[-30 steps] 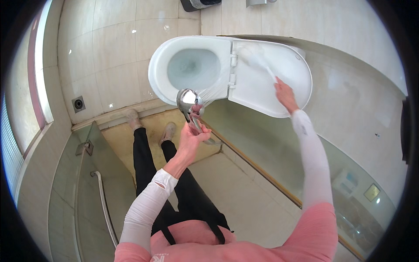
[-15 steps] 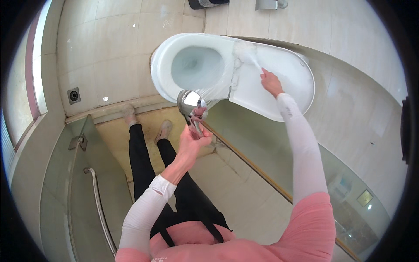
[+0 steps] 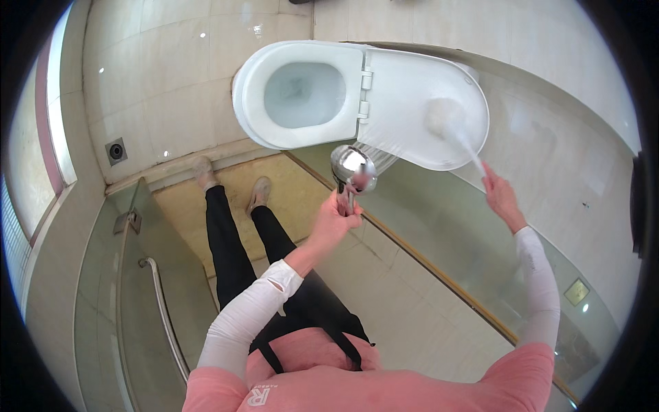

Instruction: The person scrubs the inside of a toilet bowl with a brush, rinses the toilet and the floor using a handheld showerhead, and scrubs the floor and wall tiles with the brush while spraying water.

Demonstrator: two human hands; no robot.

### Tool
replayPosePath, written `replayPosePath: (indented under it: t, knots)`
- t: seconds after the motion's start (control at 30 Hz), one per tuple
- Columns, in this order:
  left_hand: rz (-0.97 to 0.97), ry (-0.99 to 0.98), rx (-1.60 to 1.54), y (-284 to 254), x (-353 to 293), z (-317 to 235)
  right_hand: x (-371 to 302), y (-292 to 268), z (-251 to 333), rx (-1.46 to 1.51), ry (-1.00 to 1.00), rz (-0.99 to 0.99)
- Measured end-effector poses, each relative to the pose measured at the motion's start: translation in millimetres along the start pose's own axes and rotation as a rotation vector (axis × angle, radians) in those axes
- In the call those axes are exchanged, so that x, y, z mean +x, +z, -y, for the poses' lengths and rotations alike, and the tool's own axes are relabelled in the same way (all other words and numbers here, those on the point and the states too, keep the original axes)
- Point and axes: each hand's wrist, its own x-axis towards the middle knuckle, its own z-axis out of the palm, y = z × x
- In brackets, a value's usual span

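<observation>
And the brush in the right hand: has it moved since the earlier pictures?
Yes: relative to the hinges, the brush has gone right, toward the rounded end of the toilet lid.

Out of your left hand (image 3: 336,215) the shower head (image 3: 352,165) points ahead, with the toilet seat (image 3: 255,96) beyond it to the left and the glass door (image 3: 156,237) and floor drain (image 3: 116,150) well to its left, while from your right hand (image 3: 503,199) the toilet brush (image 3: 446,120) extends ahead-left over the toilet lid (image 3: 405,89).
</observation>
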Motion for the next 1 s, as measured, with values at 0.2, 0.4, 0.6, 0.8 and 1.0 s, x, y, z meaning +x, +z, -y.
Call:
replayPosePath:
  t: [0.2, 0.4, 0.6, 0.8, 1.0]
  knots:
    - [-0.053, -0.053, 0.038, -12, -13, 8, 32, 103, 62, -0.004, -0.169, 0.141]
    - [-0.136, -0.047, -0.045, -36, -12, -11, 99, 116, 108, 0.004, -0.239, -0.009]
    - [-0.209, 0.035, -0.089, -44, 12, -19, 155, 67, 138, 0.192, -0.288, -0.285]
    - [-0.292, 0.084, -0.103, -57, 15, -25, 142, 108, 149, 0.233, -0.362, -0.203]
    - [-0.379, 0.143, -0.183, -59, 16, -12, 81, 146, 102, 0.177, -0.433, 0.024]
